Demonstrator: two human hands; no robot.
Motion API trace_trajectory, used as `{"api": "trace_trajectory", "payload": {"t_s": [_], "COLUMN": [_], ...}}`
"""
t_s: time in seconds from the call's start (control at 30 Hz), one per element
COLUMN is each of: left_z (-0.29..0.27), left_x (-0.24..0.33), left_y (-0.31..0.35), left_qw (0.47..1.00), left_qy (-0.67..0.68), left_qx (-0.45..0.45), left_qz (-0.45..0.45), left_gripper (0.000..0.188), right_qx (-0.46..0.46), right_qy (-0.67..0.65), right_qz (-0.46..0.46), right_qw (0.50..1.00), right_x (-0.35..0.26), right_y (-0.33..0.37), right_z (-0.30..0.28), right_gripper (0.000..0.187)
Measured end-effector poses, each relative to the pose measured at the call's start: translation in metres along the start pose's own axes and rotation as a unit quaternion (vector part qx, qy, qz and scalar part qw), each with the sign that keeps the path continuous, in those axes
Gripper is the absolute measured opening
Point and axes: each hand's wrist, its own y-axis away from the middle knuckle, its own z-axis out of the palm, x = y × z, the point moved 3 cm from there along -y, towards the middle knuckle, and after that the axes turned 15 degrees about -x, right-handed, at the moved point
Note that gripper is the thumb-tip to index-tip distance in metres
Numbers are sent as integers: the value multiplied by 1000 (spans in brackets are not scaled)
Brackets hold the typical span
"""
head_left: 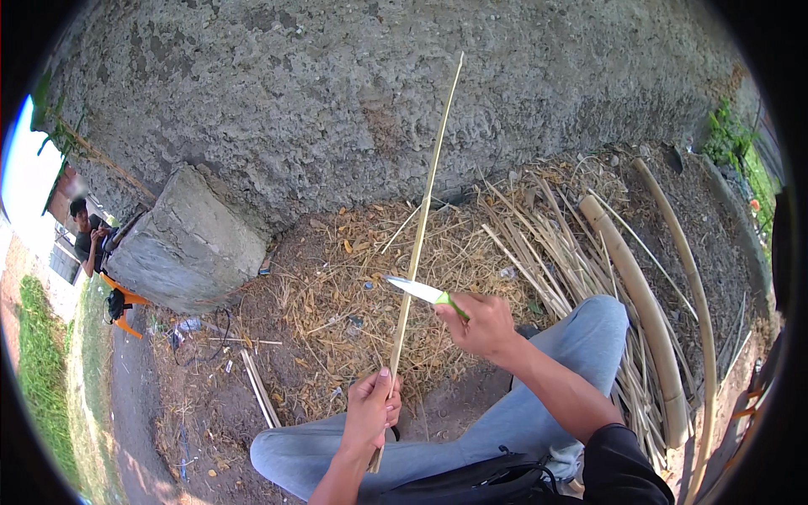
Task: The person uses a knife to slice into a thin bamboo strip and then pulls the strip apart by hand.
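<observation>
Bamboo strip: runs away from your left hand, leaning slightly right; its far tip lies well beyond both hands, and a short butt shows below your grip.
Left grip: your fingers are closed around the strip near its lower end.
Right hand: you hold the knife by its green handle, fingers wrapped.
Blade: points left and crosses the strip, ahead of your left hand; depth of bite cannot be told.
Pile: loose strips, beyond and right of your right hand, beside a thick pole.
Step in hand: judged to be shaving or trimming the strip.
Next move: calls for a firm left grip, a shallow blade angle and a stroke kept clear of your left fingers.
</observation>
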Motion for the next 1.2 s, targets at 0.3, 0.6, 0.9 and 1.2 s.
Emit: {"api": "trace_trajectory", "payload": {"t_s": [0.3, 0.6, 0.9, 1.2], "left_z": [-14, -10, -18, -13], "left_x": [-6, -20, -36, -37], "left_y": [44, 70, 88, 107], "left_qw": [998, 997, 993, 990], "left_qy": [22, 17, 47, 22], "left_qx": [18, 37, 35, 113], "left_qz": [-51, -66, -99, -76], "left_gripper": [35, 35, 35, 32], "right_qx": [-22, -24, -57, -37], "right_qy": [-49, -32, -39, -8], "right_qz": [49, 63, 22, -41], "right_qw": [997, 997, 997, 998], "right_x": [-4, 1, 0, -10], "right_y": [-2, -6, 7, 7], "right_z": [1, 6, 15, 11], "right_gripper": [27, 34, 31, 32]}}
